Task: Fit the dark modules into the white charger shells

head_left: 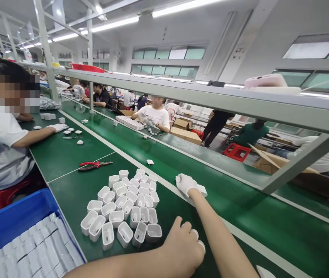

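Note:
My right hand (pixel 186 184), in a white glove, is over the white line along the green conveyor belt. Its fingers are curled, and whatever they may hold is hidden. A white plastic piece (pixel 202 190) shows just beyond its wrist. Lower down, my left hand (pixel 183 244) hovers near the table with its fingers bent inward. White coverings show on two of its fingers, while its palm side is hidden. Left of it, several open white plastic housings (pixel 116 218) stand in a cluster on the green table (pixel 66 185).
Red-handled pliers (pixel 93 166) lie beyond the housings. A blue bin (pixel 16 208) holding rows of white parts stands at lower left. One small white part (pixel 150 162) rests on the belt. A co-worker (pixel 2 135) sits at left; a metal shelf (pixel 196 96) crosses above.

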